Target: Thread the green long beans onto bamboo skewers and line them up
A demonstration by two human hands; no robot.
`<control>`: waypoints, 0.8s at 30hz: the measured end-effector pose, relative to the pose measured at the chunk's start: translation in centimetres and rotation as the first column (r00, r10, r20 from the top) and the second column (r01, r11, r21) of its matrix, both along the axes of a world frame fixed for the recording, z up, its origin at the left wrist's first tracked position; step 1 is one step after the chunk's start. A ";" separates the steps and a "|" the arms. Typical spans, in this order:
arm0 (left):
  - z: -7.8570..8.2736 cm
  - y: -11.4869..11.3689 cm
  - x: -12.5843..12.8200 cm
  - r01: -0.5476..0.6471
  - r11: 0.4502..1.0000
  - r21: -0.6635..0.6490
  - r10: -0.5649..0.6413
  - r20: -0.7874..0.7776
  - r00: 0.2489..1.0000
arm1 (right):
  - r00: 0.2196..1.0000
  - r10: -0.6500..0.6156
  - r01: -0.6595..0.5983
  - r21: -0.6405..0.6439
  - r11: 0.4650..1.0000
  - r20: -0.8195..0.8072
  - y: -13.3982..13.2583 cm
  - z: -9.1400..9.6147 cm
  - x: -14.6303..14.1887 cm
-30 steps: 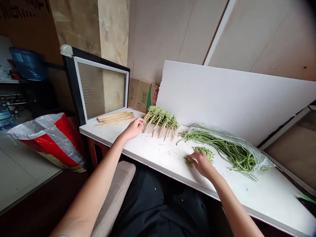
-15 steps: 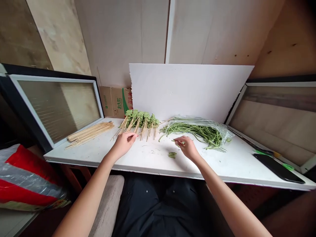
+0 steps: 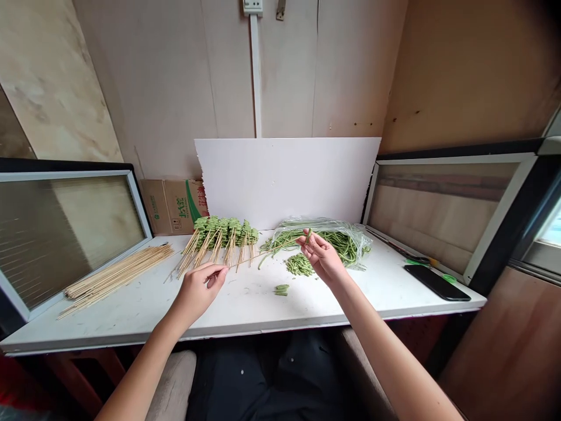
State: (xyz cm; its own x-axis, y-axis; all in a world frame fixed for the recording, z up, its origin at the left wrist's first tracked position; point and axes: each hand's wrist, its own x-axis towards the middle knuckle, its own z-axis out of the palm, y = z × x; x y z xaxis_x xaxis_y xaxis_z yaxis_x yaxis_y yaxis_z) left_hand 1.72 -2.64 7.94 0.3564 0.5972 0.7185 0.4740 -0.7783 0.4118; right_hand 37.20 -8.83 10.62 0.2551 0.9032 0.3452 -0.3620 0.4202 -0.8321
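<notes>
My left hand is closed in a pinch on one end of a thin bamboo skewer, which slants up to the right. At the skewer's far end, my right hand pinches a short piece of green bean. Whether the skewer's tip has entered that piece I cannot tell. Below the right hand lies a heap of cut bean pieces. Nearer the table's front is a small row of bean pieces. Several bean-loaded skewers are stacked behind my left hand.
Bare bamboo skewers lie in a bundle at the left. Long whole beans in a clear plastic bag are at the back right. A black phone rests on the white table. A cardboard box stands behind.
My right hand has risen from the tabletop with a bean piece, which now meets the skewer's far end. The view has turned right and up, and the cut-bean heap now shows.
</notes>
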 end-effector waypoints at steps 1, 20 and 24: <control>0.0 0.0 0.0 -0.002 1.000 0.010 0.002 -0.003 1.000 | 1.000 0.017 -0.017 -0.001 1.000 0.000 -0.1 0.1 -0.1; 0.2 -0.1 0.0 -0.005 1.000 0.007 0.005 -0.012 1.000 | 0.997 0.070 -0.070 -0.007 0.998 0.042 -0.4 0.2 -0.9; 0.2 -0.1 -0.1 0.000 1.000 0.014 0.000 -0.037 0.999 | 0.998 0.046 -0.046 -0.003 0.999 0.053 -0.3 0.1 -0.8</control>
State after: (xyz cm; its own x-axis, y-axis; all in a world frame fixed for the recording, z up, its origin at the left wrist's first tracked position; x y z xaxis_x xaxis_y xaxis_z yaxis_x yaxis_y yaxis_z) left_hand 1.61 -2.70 8.16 0.3827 0.5875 0.7130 0.4888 -0.7836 0.3833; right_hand 36.40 -9.17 10.74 0.1944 0.9142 0.3557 -0.3362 0.4027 -0.8513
